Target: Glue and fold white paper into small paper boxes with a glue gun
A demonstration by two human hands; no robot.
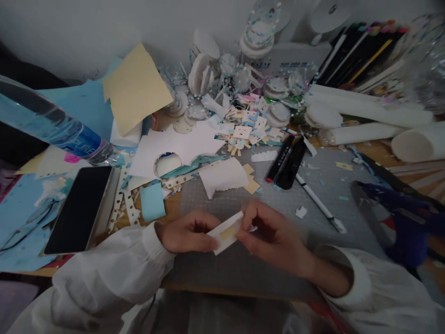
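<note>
At nine o'clock a clear water bottle (52, 125) with a blue label lies tilted over sheets of blue paper (21, 218). Just below it, toward eight o'clock, a dark phone (79, 208) rests flat on the desk, with perforated white strips (121, 208) along its right edge and a small light-blue square (152, 202) beside those. A tan sheet (135, 88) leans at eleven o'clock above a white sheet with a round hole (174, 148).

Near the centre, at six o'clock, the left hand (187, 232) pinches the left end of a small white paper piece (225, 231) that bears a tan patch; fingers are closed narrow on it. The right hand (274, 236) grips the same piece at its right end, thumb and fingertips pressed together on the paper. The piece is held just above the grey cutting mat (330, 185), between both hands. Both wrists wear white sleeves.

At twelve o'clock a heap of small paper cut-outs (248, 132) lies beyond a torn white scrap (222, 176). Toward one o'clock, black markers (287, 162) lie on the mat, a white pen (318, 202) beside them. At two o'clock lie white rolls (368, 111); at four o'clock a blue glue gun (406, 222).
</note>
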